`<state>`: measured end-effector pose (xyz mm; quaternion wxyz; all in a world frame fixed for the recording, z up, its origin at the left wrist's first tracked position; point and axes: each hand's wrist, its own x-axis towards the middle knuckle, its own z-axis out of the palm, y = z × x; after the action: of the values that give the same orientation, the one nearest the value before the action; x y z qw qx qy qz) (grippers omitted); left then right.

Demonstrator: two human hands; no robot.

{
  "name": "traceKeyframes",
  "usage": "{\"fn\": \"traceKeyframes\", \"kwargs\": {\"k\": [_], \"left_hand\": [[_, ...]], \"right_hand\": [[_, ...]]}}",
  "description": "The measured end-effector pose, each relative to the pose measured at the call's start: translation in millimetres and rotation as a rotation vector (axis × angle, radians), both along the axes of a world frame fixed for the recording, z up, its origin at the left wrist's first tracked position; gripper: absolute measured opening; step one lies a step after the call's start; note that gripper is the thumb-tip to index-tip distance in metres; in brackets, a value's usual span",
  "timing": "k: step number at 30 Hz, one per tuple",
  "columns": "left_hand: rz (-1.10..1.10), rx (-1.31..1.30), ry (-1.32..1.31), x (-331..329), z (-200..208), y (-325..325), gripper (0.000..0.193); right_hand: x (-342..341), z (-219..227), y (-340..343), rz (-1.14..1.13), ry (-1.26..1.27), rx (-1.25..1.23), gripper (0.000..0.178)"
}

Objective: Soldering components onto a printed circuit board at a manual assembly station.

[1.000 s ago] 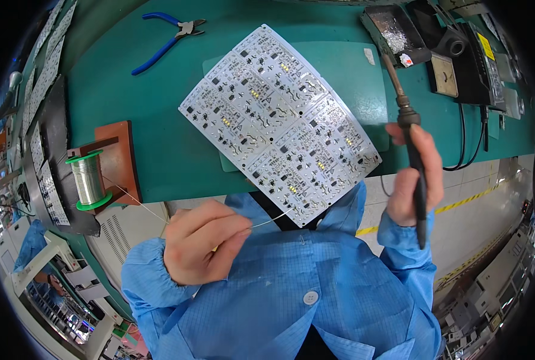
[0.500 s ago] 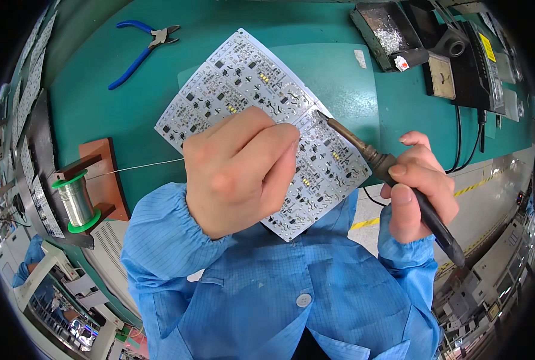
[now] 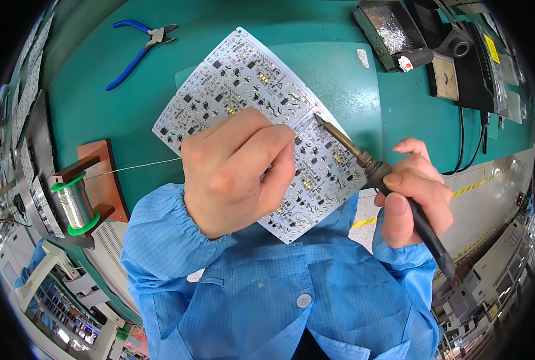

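A white circuit board [image 3: 237,75] with many small black parts lies at a slant on the green mat, its lower corner by my blue smock. Over its middle, my left hand [image 3: 237,174] is closed in a pinch on solder wire [image 3: 144,164], which runs left to a spool [image 3: 75,204] with green flanges. My fingers hide the wire's tip and part of the board. With its fingers wrapped round a soldering iron [image 3: 414,210], my right hand [image 3: 420,192] is at the board's right side. The iron's tip points at the board's upper right edge; whether it touches, I cannot tell.
Blue-handled cutters [image 3: 144,54] lie open at the far left. At the far right stand a metal tray [image 3: 390,33] with solder scraps, a tip-cleaning sponge holder [image 3: 444,77] and a dark soldering station [image 3: 480,66] with cables. The spool's brown stand [image 3: 105,177] is at left.
My right hand and the iron have shifted slightly left and down, with the tip a little lower along the board's edge. My left hand has barely moved.
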<state>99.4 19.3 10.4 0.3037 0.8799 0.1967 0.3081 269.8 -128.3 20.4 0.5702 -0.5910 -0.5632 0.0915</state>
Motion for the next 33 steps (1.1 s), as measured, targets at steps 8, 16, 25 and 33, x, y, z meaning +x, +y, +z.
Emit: {"fn": "traceKeyframes", "kwargs": {"k": [8,16,25,33], "left_hand": [[-0.029,0.041,0.023,2.4,-2.9,2.5,0.019],[-0.03,0.076,0.011,6.4,2.2,4.5,0.018],[-0.036,0.099,0.078,10.7,2.6,4.9,0.012],[-0.056,0.086,0.107,9.7,4.3,7.0,0.015]], "right_hand": [[-3.2,3.2,-2.1,0.029,-0.121,-0.062,0.021],[16.6,2.3,-1.1,-0.008,0.241,-0.03,0.02],[44.9,9.5,15.3,0.176,0.348,-0.201,0.02],[62.5,12.2,25.6,0.104,0.516,-0.375,0.021]]}}
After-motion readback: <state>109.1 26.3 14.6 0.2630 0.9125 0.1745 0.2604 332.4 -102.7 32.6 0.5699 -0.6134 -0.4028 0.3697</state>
